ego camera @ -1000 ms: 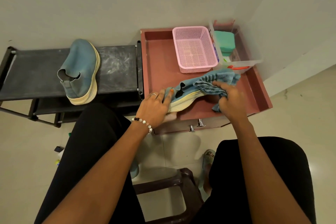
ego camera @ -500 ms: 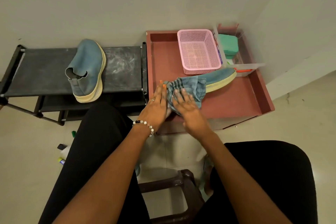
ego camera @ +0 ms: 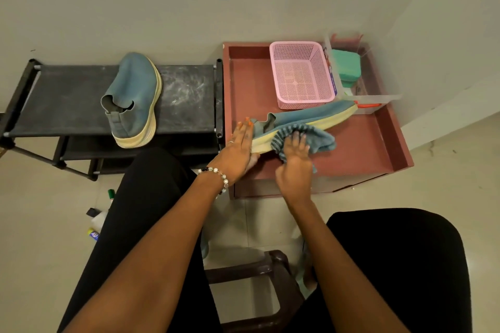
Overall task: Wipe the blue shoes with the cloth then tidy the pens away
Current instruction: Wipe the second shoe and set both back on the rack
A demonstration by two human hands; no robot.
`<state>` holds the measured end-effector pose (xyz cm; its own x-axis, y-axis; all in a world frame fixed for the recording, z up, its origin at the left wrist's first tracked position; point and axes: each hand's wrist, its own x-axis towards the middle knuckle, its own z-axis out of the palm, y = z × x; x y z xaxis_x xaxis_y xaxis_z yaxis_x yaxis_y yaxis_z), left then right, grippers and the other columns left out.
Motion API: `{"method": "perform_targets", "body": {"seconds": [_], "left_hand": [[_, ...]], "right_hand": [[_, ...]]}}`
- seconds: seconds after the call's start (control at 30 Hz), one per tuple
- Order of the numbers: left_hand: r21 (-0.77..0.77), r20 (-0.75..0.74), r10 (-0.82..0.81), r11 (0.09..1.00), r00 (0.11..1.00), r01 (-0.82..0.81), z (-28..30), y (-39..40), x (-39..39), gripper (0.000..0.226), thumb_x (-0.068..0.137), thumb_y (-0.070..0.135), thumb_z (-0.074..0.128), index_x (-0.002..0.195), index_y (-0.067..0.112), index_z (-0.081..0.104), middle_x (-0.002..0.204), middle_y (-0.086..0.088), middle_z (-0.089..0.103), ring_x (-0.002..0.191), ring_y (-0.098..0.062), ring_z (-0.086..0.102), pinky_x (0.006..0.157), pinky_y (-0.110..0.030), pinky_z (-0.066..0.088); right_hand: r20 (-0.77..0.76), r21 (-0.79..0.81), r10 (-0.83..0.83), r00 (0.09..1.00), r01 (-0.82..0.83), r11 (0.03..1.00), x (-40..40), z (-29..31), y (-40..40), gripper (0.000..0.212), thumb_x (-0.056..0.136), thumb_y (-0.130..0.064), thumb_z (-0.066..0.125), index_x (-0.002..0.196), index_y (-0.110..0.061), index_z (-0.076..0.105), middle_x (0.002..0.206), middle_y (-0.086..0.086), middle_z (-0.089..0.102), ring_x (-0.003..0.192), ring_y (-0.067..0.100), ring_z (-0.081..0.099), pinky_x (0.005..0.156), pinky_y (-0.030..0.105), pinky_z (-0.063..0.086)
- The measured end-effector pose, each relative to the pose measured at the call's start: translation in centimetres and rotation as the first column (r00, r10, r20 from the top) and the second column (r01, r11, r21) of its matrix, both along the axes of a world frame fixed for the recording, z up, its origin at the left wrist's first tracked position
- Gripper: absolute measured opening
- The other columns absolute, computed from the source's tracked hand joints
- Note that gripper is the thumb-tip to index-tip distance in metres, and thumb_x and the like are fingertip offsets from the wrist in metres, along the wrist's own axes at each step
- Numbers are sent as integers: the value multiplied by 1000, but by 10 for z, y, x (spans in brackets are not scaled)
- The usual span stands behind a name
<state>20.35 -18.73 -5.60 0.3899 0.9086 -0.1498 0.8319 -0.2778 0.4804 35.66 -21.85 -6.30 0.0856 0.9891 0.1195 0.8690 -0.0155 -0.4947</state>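
Nearest, at the front edge of the red counter (ego camera: 384, 140), the right hand (ego camera: 293, 162) has its fingers curled into the blue striped cloth (ego camera: 313, 138), pressing it against the pale sole of the blue shoe (ego camera: 305, 116) lying there. The cloth looks soft and limp; it bunches under the fingers, so it is best held as a wad in the palm. Just beside it, the left hand (ego camera: 239, 149) lies flat with straight fingers against the heel end, steadying the shoe. The shoe looks light, with a floppy fabric upper and a firmer foam sole; the heel or sole rim seems the sound place to hold it. It runs from the front-left area toward the right edge, toe near the pink basket (ego camera: 300, 73) at the back. Farther left, the second blue shoe (ego camera: 135, 94) stands on the black rack (ego camera: 67, 100), dusty blue with a cream sole.
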Motion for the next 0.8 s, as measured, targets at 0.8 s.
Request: {"method": "perform_targets", "body": {"seconds": [0.8], "left_hand": [[203, -246, -15, 977, 969, 67, 3, -9, 10, 81, 84, 27, 59, 149, -1, 18, 158, -20, 6, 146, -33, 7, 115, -52, 11]], "right_hand": [[-722, 188, -335, 606, 637, 747, 69, 100, 11, 54, 68, 8, 35, 111, -4, 64, 101, 9, 67, 89, 24, 67, 73, 33, 58]]}}
